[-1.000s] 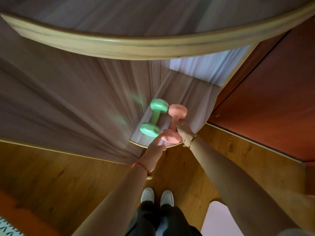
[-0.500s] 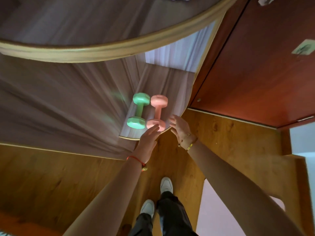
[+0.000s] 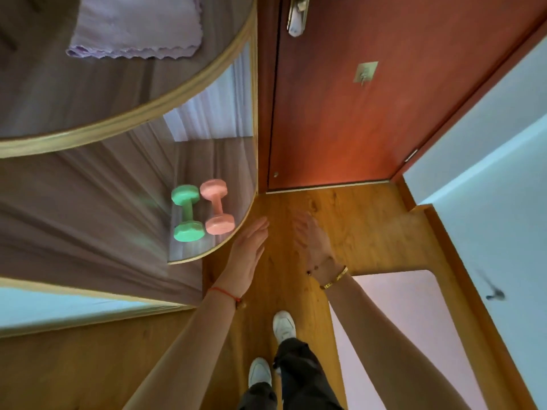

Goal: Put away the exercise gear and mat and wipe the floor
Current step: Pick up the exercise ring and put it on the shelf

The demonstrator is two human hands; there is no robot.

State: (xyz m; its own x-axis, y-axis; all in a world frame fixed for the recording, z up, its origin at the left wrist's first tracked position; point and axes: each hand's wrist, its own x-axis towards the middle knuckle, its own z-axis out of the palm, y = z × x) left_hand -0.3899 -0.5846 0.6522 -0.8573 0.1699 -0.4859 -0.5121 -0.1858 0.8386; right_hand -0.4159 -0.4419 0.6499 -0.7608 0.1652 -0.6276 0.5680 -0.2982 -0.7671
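A green dumbbell (image 3: 187, 213) and a pink dumbbell (image 3: 217, 206) lie side by side on the low curved shelf (image 3: 239, 161) of a corner unit. My left hand (image 3: 247, 255) hovers just right of the shelf's edge with straight fingers, holding nothing. Over the wood floor, my right hand (image 3: 315, 244) is blurred, fingers spread, also empty. A pale pink exercise mat (image 3: 414, 321) lies flat on the floor at the lower right. A folded lilac cloth (image 3: 139, 28) rests on the upper shelf.
A red-brown door (image 3: 370, 113) with a metal handle (image 3: 296, 16) stands straight ahead, shut. Pale walls run along the right side and lower left. My feet in white shoes (image 3: 284, 325) stand on the wood floor (image 3: 340, 208) between shelf unit and mat.
Both hands have let go of the dumbbells and drawn back off the shelf. My view has swung right, bringing the door, mat and upper-shelf cloth into sight.
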